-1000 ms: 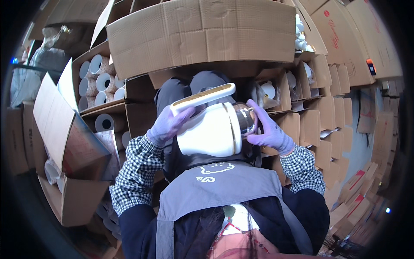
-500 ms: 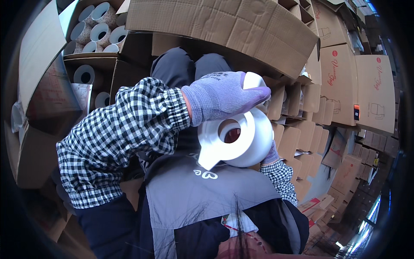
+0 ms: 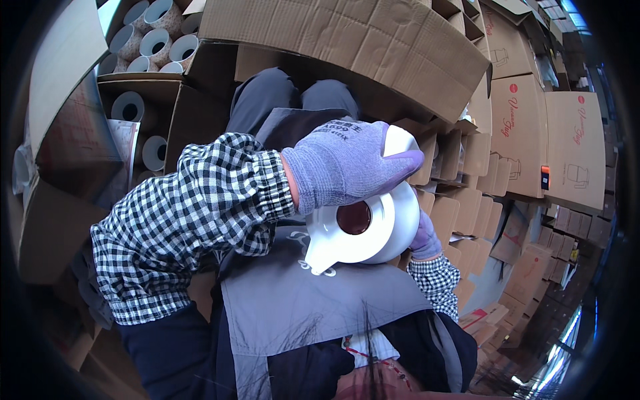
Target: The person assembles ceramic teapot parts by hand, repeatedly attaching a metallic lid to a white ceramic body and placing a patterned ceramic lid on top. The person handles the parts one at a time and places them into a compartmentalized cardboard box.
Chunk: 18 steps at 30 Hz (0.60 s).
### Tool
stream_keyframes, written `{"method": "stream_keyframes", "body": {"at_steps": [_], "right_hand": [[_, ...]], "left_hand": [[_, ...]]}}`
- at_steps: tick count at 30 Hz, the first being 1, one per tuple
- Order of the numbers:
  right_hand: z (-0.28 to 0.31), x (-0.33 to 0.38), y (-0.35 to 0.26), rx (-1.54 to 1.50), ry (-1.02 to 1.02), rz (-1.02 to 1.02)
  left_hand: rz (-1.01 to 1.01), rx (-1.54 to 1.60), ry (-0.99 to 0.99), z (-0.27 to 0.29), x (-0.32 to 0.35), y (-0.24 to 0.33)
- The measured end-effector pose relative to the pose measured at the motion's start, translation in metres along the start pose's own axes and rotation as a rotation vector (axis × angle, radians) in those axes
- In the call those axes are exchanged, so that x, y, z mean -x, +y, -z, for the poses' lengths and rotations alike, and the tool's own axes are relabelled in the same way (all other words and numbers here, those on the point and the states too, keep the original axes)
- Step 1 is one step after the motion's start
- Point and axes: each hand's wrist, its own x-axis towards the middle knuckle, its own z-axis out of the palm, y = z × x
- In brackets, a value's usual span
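Note:
A white jug with a pointed spout is in front of my apron, its round mouth turned up toward me. Inside the mouth shows a dark reddish-brown interior. My left hand, in a purple-grey glove, is closed around the jug's white handle on the side away from the spout. Part of the rim is hidden under this hand. On the jug's right side my gloved right hand holds the body, with most of its fingers out of sight behind it.
An open carton at the far left holds several patterned white cylindrical pieces. A cardboard flap spans the area beyond my knees. Cardboard dividers are at the right, with printed cartons stacked behind.
My left hand has shifted slightly down and toward me, covering more of the jug's rim. The jug has tilted a little, and more of my right hand shows.

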Motion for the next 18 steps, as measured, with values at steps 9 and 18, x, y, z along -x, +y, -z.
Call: {"method": "stream_keyframes", "body": {"at_steps": [9, 18], "right_hand": [[-0.009, -0.016, 0.009, -0.417, -0.099, -0.095], [-0.029, -0.026, -0.013, -0.497, 0.047, -0.106]], "left_hand": [[0.031, 0.027, 0.082, 0.002, 0.005, 0.008], [0.110, -0.017, 0.036, 0.017, 0.004, 0.012]]}}
